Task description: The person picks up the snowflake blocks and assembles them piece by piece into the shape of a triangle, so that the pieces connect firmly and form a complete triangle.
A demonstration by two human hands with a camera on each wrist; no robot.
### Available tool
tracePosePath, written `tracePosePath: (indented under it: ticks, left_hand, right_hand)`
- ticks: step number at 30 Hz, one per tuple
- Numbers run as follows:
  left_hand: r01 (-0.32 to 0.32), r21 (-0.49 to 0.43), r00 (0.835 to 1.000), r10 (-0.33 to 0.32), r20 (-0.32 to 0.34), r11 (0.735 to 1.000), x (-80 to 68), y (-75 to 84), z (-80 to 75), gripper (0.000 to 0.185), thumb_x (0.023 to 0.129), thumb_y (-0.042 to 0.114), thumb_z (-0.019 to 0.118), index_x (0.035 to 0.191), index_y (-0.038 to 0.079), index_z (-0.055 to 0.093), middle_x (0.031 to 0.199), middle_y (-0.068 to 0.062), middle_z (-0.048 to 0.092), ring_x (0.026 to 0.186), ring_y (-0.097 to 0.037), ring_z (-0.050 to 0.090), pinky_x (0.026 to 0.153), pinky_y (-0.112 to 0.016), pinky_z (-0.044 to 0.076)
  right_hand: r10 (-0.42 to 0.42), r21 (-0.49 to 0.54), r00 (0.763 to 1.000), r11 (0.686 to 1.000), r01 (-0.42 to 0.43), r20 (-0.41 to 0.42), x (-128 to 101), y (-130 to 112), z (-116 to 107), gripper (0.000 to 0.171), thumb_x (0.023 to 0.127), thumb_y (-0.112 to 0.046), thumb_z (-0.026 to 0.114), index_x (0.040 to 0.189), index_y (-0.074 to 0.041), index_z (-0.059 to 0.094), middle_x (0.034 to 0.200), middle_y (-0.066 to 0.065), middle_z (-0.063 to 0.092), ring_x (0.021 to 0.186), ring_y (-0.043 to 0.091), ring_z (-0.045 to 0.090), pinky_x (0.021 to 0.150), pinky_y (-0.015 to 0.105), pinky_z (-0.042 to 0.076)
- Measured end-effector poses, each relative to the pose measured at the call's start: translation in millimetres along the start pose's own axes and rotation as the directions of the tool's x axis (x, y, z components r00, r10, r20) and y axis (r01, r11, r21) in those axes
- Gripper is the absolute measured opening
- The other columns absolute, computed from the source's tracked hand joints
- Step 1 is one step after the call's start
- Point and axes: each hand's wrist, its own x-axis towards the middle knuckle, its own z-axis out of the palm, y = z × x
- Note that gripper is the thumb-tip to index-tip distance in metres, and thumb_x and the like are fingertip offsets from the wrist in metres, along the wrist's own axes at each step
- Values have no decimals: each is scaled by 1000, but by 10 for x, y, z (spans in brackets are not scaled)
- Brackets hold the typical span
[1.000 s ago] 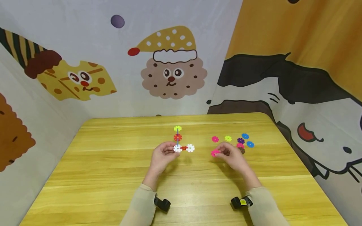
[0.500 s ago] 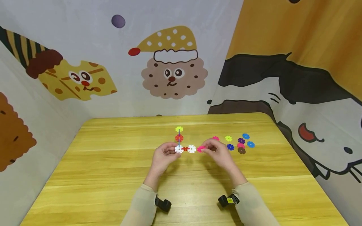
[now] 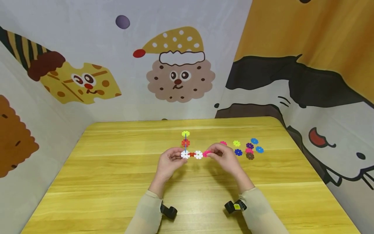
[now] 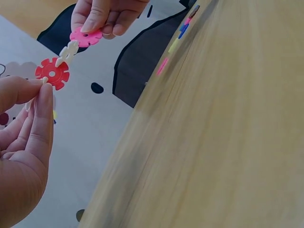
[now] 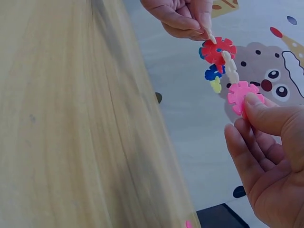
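Note:
In the head view my left hand (image 3: 169,164) pinches a white notched flower disc (image 3: 185,154) between thumb and fingers, above the table. From that disc a row runs right: a red disc (image 4: 52,73), then a second white disc (image 3: 198,154). Another branch rises from it with blue discs seen edge-on, a red disc (image 3: 185,143) and a yellow disc (image 3: 185,133). My right hand (image 3: 224,158) pinches a pink disc (image 5: 241,97). Its edge meets the second white disc; how deeply their slots engage cannot be told.
Loose discs lie on the wooden table (image 3: 117,169) right of my right hand: a yellow one (image 3: 236,143), a dark blue one (image 3: 238,152), a brown one (image 3: 250,156) and several others. A cartoon-printed cloth (image 3: 131,87) hangs behind the table.
My right hand has carried the pink disc left to the second white disc, uncovering the dark blue disc on the table. My left hand has stayed nearly in place.

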Motion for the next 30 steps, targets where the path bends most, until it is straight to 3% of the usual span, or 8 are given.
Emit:
tracePosePath:
  ticks: [7,19,25,30]
  left_hand:
    - [-20,19,1000,21,-14,1000,19,-95,3,36,70,-5,75,103,2,64,91,-13,62,83,-23,60,78,-30,52]
    - [-2,-19,1000,1,-9,1000,-7,-65,51,40,69,-8,73,107,-2,61,94,-16,63,84,-25,62,78,-30,52]
    - [-37,-20,999,37,-25,999,19,-147,36,38,70,-6,72,106,1,62,92,-14,63,83,-24,61,77,-32,53]
    - [-41,-70,998,38,-40,997,20,-97,30,43,72,-8,72,111,-6,57,94,-18,61,85,-20,59,80,-28,51]
  right_hand:
    - [-4,8,1000,1000,4,3,-53,-290,-30,5,84,0,64,90,0,64,83,12,63,74,28,60,64,28,52]
    - [-88,62,995,994,90,-42,-12,143,96,6,83,-8,67,88,-12,66,79,-1,62,69,14,60,61,28,53]
    - [-44,102,997,994,50,-55,-8,159,137,5,83,-10,67,88,-12,66,79,2,61,70,17,62,64,28,54]
    - [16,143,998,990,-7,-61,-9,100,144,6,84,-8,66,89,-7,65,80,7,62,72,24,63,67,34,55]
